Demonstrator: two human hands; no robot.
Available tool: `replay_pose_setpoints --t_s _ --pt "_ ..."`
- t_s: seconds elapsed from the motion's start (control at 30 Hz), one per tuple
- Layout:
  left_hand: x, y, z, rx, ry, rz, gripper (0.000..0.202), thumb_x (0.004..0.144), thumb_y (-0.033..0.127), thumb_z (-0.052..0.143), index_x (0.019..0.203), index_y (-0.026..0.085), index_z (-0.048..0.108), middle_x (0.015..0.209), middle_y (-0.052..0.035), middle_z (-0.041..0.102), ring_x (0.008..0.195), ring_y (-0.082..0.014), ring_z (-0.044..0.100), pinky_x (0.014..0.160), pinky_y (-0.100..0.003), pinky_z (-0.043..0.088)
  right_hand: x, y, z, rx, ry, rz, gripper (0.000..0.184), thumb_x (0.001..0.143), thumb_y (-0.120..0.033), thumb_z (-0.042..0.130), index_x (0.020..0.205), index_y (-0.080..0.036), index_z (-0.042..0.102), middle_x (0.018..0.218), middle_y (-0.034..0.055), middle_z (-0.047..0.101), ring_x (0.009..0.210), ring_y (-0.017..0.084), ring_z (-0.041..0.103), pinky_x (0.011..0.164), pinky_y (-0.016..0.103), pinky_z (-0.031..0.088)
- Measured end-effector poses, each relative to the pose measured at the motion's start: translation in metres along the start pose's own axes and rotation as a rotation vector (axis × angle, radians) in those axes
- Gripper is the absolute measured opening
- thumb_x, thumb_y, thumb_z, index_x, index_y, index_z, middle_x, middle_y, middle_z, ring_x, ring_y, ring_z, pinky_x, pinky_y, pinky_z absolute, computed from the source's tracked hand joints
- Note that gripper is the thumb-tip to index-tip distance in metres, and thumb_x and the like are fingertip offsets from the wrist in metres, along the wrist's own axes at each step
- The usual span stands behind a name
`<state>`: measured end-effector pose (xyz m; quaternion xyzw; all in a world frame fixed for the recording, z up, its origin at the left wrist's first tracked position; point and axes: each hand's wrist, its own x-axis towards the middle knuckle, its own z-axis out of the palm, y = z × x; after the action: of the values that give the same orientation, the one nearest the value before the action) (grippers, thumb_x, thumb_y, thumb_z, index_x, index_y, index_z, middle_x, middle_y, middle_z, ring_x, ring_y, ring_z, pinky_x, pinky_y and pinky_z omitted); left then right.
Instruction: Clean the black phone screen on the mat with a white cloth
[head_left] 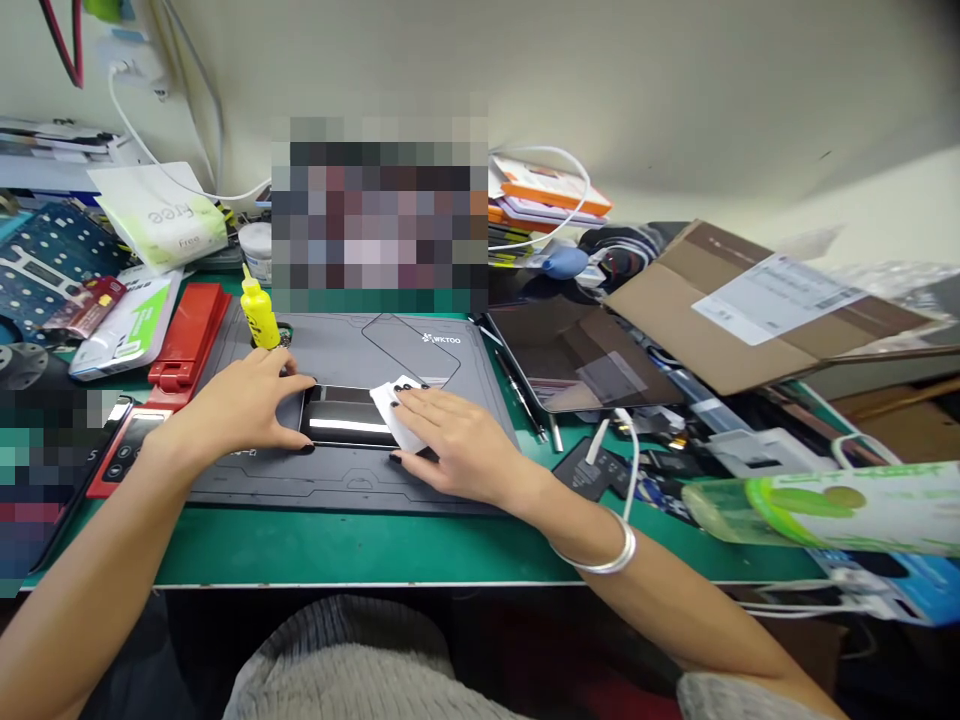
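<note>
Grip status: left hand [229, 405] spread wide, fingers over the end of a black glass-fronted smartphone [345, 416], fingertips reaching its long top and bottom edges. Right hand [461, 443] sits flat and narrower on a folded white cloth wipe [395, 415], pressing it to the phone's other end. Phone lies flat, screen up, between both hands, on a grey WKTOO repair mat [424, 372] with a phone-shaped outline printed just above it. Mat sits on a green tabletop [300, 548]. Yellow plastic squeeze bottle [259, 314] stands at the mat's far-left corner, just beyond the left hand. Long red plastic holder [187, 335] lies just left of the mat. Dark tablet [577, 355] lies right of the mat, well apart from the right hand, below a brown cardboard box flap [750, 310]. Silver bangle [604, 548] circles the right wrist. Pixelated patch hides whatever stands behind the mat; can't tell what it is.
</note>
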<state>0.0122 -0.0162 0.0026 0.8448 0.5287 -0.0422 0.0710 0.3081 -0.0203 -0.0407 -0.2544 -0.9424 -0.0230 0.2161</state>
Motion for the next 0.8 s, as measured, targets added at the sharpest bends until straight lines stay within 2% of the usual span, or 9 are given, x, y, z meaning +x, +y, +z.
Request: replay_pose_setpoints --t_s 0.17,0.33,0.47,0.57,0.7,0.8 --pt "0.0 0.0 0.0 -0.013 0.006 0.001 0.066 0.072 0.06 0.07 0.128 0.025 0.064 0.123 -0.0119 0.056 0.114 -0.0335 0.052 0.098 -0.045 0.044 -0.002 -0.004 0.001 0.067 -0.01 -0.053 0.037 0.093 -0.034 0.059 0.121 -0.012 0.068 0.127 0.0163 0.068 0.121 0.029 0.064 0.104 0.048 0.053" --pt "0.0 -0.001 0.0 -0.04 0.016 -0.004 0.067 0.072 0.062 0.068 0.128 0.025 0.065 0.122 -0.0117 0.057 0.113 -0.0343 0.053 0.098 -0.046 0.044 0.0 0.005 -0.001 0.01 -0.02 0.017 0.032 0.093 -0.031 0.059 0.119 -0.013 0.069 0.126 0.0157 0.069 0.118 0.029 0.065 0.103 0.048 0.053" --pt "0.0 0.0 0.0 -0.036 0.01 -0.002 0.067 0.072 0.062 0.068 0.127 0.025 0.065 0.122 -0.0116 0.057 0.114 -0.034 0.053 0.098 -0.045 0.044 0.0 -0.011 0.001 0.019 0.026 -0.083 0.037 0.093 -0.035 0.058 0.115 -0.007 0.069 0.123 0.0179 0.07 0.115 0.03 0.067 0.101 0.046 0.055" --pt "0.0 0.0 -0.001 -0.025 0.005 -0.007 0.067 0.072 0.061 0.069 0.128 0.025 0.065 0.123 -0.0117 0.056 0.114 -0.0335 0.053 0.098 -0.044 0.044 0.0 -0.014 0.001 0.045 0.045 -0.139 0.033 0.094 -0.035 0.057 0.111 -0.011 0.071 0.12 0.0143 0.072 0.113 0.027 0.068 0.099 0.043 0.057" --pt "0.0 0.0 0.0 -0.016 -0.006 -0.015 0.069 0.072 0.06 0.07 0.13 0.024 0.063 0.125 -0.0128 0.055 0.115 -0.0342 0.052 0.099 -0.045 0.043 0.0 -0.001 -0.004 -0.014 0.073 -0.07 0.026 0.095 -0.027 0.055 0.103 -0.012 0.074 0.112 0.0148 0.075 0.102 0.026 0.073 0.09 0.041 0.061" --pt "0.0 0.0 0.001 -0.015 -0.002 -0.008 0.068 0.072 0.061 0.069 0.129 0.024 0.064 0.124 -0.0125 0.056 0.115 -0.0339 0.052 0.098 -0.044 0.044 -0.001 -0.003 -0.007 -0.027 0.069 -0.054 0.026 0.095 -0.027 0.055 0.101 -0.01 0.074 0.108 0.0164 0.075 0.098 0.028 0.074 0.085 0.042 0.063"
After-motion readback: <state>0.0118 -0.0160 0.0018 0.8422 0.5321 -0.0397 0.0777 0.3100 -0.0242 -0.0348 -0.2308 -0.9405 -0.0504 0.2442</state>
